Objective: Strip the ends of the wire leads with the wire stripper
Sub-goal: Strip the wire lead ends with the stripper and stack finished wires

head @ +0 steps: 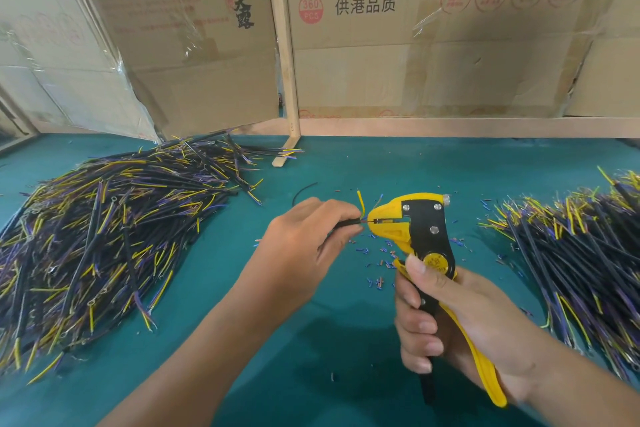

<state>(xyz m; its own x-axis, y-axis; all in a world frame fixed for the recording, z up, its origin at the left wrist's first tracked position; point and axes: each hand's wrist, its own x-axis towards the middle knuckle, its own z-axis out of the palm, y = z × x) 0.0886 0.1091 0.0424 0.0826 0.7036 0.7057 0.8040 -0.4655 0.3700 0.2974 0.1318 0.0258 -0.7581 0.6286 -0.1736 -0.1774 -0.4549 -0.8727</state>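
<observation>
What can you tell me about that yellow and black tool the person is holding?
The wire stripper looks like hard plastic and metal: a yellow beak-shaped head, a black body with silver rivets, a round yellow dial, and two long handles, one yellow, one black. It is held above the green table, head pointing left. The right hand grips both handles, thumb by the dial. The left hand holds a black cable, feeding a thin lead into the head.
</observation>
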